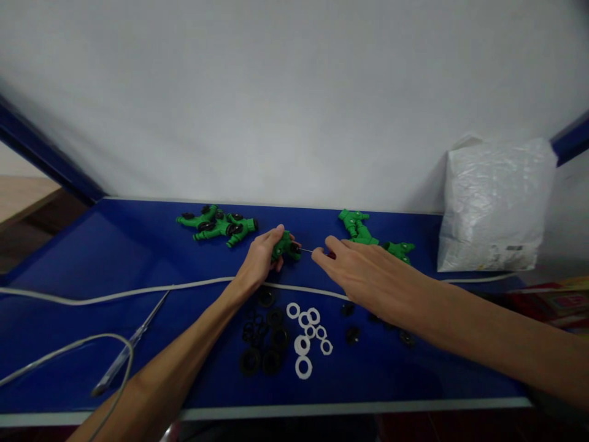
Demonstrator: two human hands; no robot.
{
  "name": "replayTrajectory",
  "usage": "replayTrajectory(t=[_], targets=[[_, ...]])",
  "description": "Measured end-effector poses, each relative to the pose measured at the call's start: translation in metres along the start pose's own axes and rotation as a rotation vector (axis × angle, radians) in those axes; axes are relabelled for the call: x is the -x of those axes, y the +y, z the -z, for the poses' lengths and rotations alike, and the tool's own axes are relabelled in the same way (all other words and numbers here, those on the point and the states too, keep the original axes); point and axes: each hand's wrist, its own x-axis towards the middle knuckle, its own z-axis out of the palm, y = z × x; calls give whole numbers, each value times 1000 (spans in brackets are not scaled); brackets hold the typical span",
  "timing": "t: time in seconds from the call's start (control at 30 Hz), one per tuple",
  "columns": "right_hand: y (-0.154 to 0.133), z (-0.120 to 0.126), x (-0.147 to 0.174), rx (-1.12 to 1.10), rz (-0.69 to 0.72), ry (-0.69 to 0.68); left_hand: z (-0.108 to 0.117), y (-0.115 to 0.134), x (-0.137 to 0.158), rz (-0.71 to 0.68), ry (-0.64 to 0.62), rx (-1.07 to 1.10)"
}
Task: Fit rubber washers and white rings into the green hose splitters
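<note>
While the left hand (260, 255) clasps the green plastic branched fitting (281, 245) | right hand (354, 263) grips a red-handled thin metal-shafted tool (305, 250) | tool points leftward, tip at the fitting's right end

1. No word, brand or number can be read anywhere in this head view.
2. The white plastic bag (499, 190) at the right end of the bench (151, 252) bears a pale label (506, 256) low on its front; a small dark block of print shows there, too blurred to make out.
3. The red package (554, 301) at the right edge carries coloured printing, also illegible.
4. The green fitting (398, 250) nearest the bag shows a small pale spot; whether it is a sign cannot be told.
</note>
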Motion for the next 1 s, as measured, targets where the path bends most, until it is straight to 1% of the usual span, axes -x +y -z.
replayTrajectory(t=[0.1,0.2,0.37,0.5,0.6,0.63,0.7,0.77,0.87,0.93,1.0], targets=[[1,5,2,175,29,30,0,-1,0,-7,-8,-5],[-2,6,4,257,79,60,-1,-2,0,6,1,5],[-12,-2,4,271,142,66,-1,-5,-1,9,26,21],[-9,-4,0,208,116,19,-1,-5,0,2,64,6],[-3,-7,-2,81,50,-42,-1,-3,1,-24,66,0],[-1,-9,-2,28,27,-46,-2,-3,2,-35,65,-1],[3,-12,-2,-102,-28,-8,-3,-2,3,-52,65,-10],[6,-14,-2,-276,-97,27,-4,-2,4,-60,67,-21],[10,-14,-4,-576,-202,33,-6,-1,6,-76,68,-30],[12,-12,-5,-754,-275,13,-7,0,7,-81,74,-29],[12,-10,-6,-914,-377,-46,-8,2,8,-47,74,-20]])
